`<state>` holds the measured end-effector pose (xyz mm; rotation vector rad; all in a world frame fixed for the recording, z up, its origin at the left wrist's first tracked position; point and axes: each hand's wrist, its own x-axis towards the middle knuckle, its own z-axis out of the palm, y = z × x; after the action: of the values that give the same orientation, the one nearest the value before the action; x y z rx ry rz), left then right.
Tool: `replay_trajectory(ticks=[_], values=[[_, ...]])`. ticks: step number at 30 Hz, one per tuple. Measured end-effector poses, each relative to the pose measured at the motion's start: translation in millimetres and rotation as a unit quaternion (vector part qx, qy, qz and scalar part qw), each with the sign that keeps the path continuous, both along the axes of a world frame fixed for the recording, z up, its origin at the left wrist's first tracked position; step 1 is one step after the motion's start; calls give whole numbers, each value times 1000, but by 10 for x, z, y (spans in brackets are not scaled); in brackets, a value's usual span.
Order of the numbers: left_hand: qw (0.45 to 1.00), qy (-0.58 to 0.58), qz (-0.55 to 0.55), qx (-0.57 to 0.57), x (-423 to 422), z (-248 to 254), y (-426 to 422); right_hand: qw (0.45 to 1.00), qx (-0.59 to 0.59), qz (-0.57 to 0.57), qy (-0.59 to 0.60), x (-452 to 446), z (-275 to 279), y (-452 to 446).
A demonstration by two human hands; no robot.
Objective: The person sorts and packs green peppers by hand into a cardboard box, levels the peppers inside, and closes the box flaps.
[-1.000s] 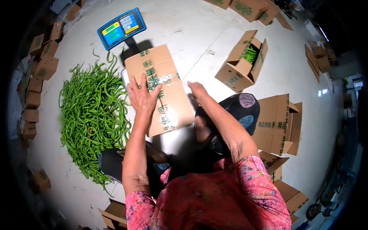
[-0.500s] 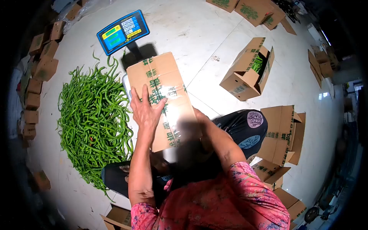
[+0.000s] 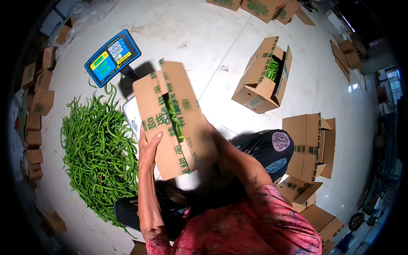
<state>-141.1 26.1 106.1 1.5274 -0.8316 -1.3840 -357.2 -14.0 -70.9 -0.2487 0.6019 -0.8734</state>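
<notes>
A cardboard box (image 3: 187,110) with green print stands in front of me, its top flaps slightly parted and green peppers (image 3: 175,121) showing in the gap. Against its left side my left hand (image 3: 148,146) is pressed, thumb over the top edge. My right hand (image 3: 211,134) is at the box's right side, its fingers mostly hidden in shadow and behind the box. Beyond the box is a blue scale display (image 3: 112,57), and part of the pale scale platform (image 3: 131,111) shows at the box's left.
A large heap of long green peppers (image 3: 97,157) lies on the floor at the left. An open box with peppers (image 3: 263,76) stands at the upper right. More open boxes (image 3: 302,144) are near my right knee. Further cartons line the left edge and the top.
The box's top flaps have parted, showing peppers inside. My left hand has moved from the top to the left side. My right hand has come in to the box's right side.
</notes>
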Motion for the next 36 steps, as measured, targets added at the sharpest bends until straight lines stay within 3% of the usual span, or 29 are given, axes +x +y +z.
replay_trajectory(ticks=[6, 10, 12, 13, 16, 17, 18, 20, 22, 27, 28, 29, 32, 34, 36], values=[[970, -83, -188, -133, -470, 68, -1132, 988, -34, -146, -29, -452, 94, -294], [967, -92, -209, -114, -759, -230, -1520, 973, 5, -226, 42, -838, -41, -508], [972, -63, -226, -12, -937, -519, -1556, 958, 30, -277, 74, -938, -294, -491], [965, -131, -227, 4, -1070, -606, -1531, 949, 70, -300, 65, -965, -556, -463], [991, -48, -118, 36, -1166, -796, -1338, 943, 83, -314, 68, -837, -291, -413], [988, -101, -109, 42, -1162, -877, -1250, 946, 68, -306, 87, -809, -308, -380], [990, -33, -75, 113, -1168, -940, -1144, 951, 10, -296, 88, -792, -320, -348], [992, 20, -36, 119, -1203, -1022, -1118, 952, -109, -271, 94, -769, -254, -358], [989, 124, -6, 82, -1284, -1084, -1202, 935, -26, -329, 131, -586, -59, -346], [991, 127, -11, 36, -1420, -1184, -1497, 875, 147, -389, 246, -457, -48, -287], [992, 123, -13, 39, -1491, -1183, -1572, 860, 157, -393, 287, -400, 271, -265], [992, 120, -15, 43, -1559, -1183, -1663, 870, 133, -380, 285, -350, 558, -245], [992, 114, -24, 40, -1809, -1334, -1944, 912, -11, -206, 356, -371, 1206, -3], [993, 114, -25, 33, -1995, -1297, -2057, 843, -272, -109, 451, -495, 1308, 269], [995, 99, -26, 22, -2115, -1341, -2185, 830, -332, -25, 447, -545, 1802, 297]])
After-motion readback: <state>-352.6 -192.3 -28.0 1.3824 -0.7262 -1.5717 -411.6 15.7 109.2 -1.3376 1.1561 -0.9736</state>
